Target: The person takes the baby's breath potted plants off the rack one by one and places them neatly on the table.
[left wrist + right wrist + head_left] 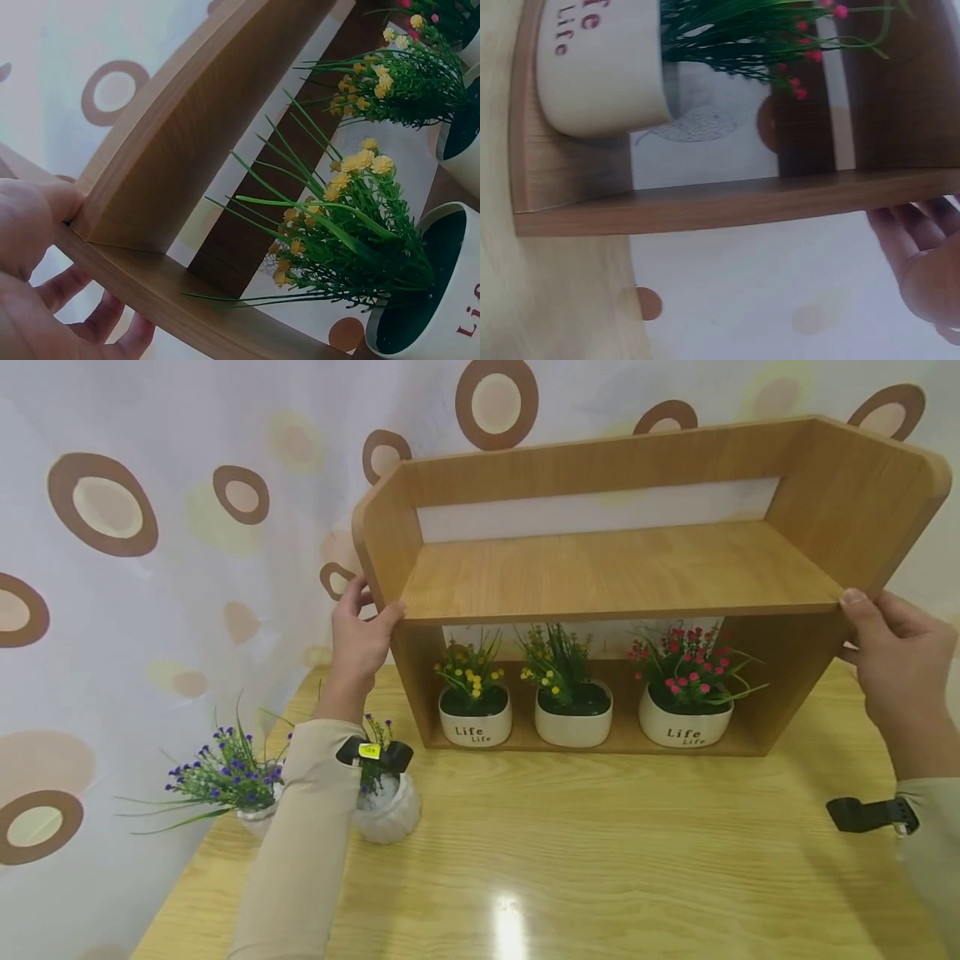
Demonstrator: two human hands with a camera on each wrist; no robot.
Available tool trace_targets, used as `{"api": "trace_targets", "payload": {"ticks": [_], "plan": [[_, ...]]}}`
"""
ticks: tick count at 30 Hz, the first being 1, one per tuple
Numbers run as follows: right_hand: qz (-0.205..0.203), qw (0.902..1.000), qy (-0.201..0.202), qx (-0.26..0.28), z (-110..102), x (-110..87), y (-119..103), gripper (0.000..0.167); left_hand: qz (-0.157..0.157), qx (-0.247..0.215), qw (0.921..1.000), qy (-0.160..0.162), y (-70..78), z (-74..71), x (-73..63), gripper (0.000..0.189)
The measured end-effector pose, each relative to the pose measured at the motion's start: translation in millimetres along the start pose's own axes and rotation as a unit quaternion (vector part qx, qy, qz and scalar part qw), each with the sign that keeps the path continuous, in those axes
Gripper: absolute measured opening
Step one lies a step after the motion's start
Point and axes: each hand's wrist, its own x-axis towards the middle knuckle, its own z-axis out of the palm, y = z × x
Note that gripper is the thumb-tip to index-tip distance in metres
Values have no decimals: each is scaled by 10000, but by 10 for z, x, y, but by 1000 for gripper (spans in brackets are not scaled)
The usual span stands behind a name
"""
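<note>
A wooden two-tier shelf point(622, 572) stands on the table against the wall. My left hand point(358, 639) grips its left side panel, thumb on the front edge near the upper board and fingers around the outside. On the opposite side panel, my right hand point(900, 660) holds at about the same height, the thumb at the board's front corner. Three cream pots sit in the lower tier: a left pot point(476, 727) and a middle pot point(573, 718) with yellow flowers, and a right pot point(686, 722) with pink-red flowers. The upper board carries nothing.
Left of the shelf, a white pot point(390, 814) with purple flowers stands partly behind my left forearm. Beside it is another purple-flowered plant point(232, 768), its pot mostly hidden by the sleeve. The wooden table point(600, 843) meets a patterned wall point(187, 443) at the back and left.
</note>
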Motion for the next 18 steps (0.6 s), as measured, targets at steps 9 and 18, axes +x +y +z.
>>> {"api": "trace_targets", "payload": {"ticks": [9, 18], "plan": [[-410, 9909, 541, -1165, 27, -127, -203, 35, -9, -69, 10000, -50, -3, -8, -12, 57], [-1178, 9887, 576, 732, 92, -358, -279, 13, -96, -19, 9999, -101, 10, -5, -8, 58]]}}
